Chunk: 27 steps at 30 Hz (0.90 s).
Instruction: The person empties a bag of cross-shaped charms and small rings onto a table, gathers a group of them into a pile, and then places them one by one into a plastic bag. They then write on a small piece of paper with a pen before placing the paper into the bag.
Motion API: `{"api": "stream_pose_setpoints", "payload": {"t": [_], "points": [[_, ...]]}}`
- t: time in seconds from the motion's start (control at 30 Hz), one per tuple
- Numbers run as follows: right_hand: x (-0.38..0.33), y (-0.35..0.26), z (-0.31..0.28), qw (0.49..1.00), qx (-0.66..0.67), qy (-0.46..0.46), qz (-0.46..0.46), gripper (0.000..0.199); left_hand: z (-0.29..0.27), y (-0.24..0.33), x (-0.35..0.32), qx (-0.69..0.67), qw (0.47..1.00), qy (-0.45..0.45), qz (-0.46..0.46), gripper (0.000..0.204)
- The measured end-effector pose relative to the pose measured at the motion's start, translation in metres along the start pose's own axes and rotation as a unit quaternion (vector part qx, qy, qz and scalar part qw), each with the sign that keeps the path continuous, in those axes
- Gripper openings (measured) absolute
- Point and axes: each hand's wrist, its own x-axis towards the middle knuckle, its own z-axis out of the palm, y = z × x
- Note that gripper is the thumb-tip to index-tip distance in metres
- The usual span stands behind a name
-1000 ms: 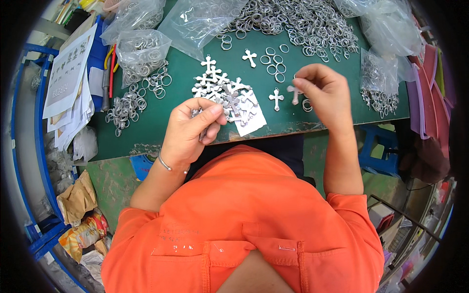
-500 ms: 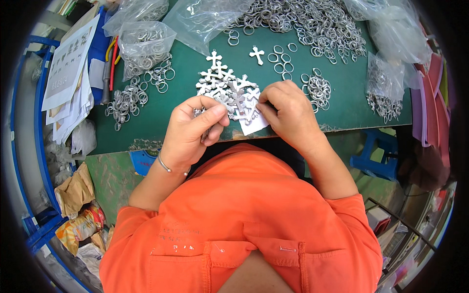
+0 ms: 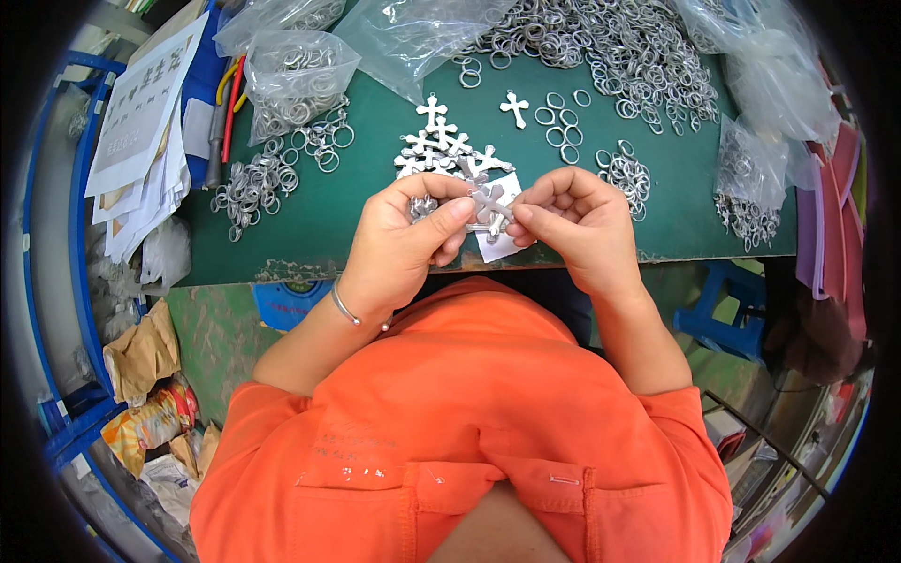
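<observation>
Surface: green worktable with a worn front edge, crowded with metal parts, seen from above over an orange shirt
Left hand: raised just above the table's near edge, thumb and forefinger pressed together on one arm of a small silver metal cross pendant; a thin bracelet sits on the wrist
Right hand: fingers curled, fingertips pinched on the other side of the same cross; whether a ring is also held between them cannot be told, they cover it
Cross pendant: held in the air between both hands, above a small white paper slip lying on the table
Just behind the hands: heap of silver crosses, with one lone cross a little farther back
Middle ground: loose silver split rings to the right, a tangle of ringed pieces to the left
Far edge: large pile of silver rings, clear plastic bags partly filled with more, a stack of white papers at far left
Risk: both pinches are narrow and the pendant is slick metal, so a slip could probably drop it into the heap below, where it would be hard to pick out; it could also roll off the near edge to the floor
</observation>
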Motion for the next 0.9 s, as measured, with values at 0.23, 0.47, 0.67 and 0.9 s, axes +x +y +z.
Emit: {"api": "stream_pose_setpoints", "payload": {"t": [0.23, 0.47, 0.67, 0.9], "points": [[-0.003, 0.006, -0.002, 0.996, -0.081, -0.003, -0.037, 0.012, -0.002, -0.002, 0.001, 0.018, 1.0, 0.015, 0.004, 0.01], [-0.003, 0.015, -0.003, 0.815, -0.496, -0.08, -0.29, 0.023, -0.003, -0.001, 0.001, 0.015, 1.0, 0.018, 0.011, 0.008], [0.0, 0.018, -0.003, 0.779, -0.53, -0.077, -0.327, 0.019, -0.005, 0.003, 0.001, -0.02, 1.0, 0.013, 0.009, 0.007], [-0.001, 0.008, -0.002, 0.972, -0.183, 0.078, -0.124, 0.015, -0.006, 0.004, 0.003, -0.029, 0.999, 0.004, 0.021, 0.007]]}}
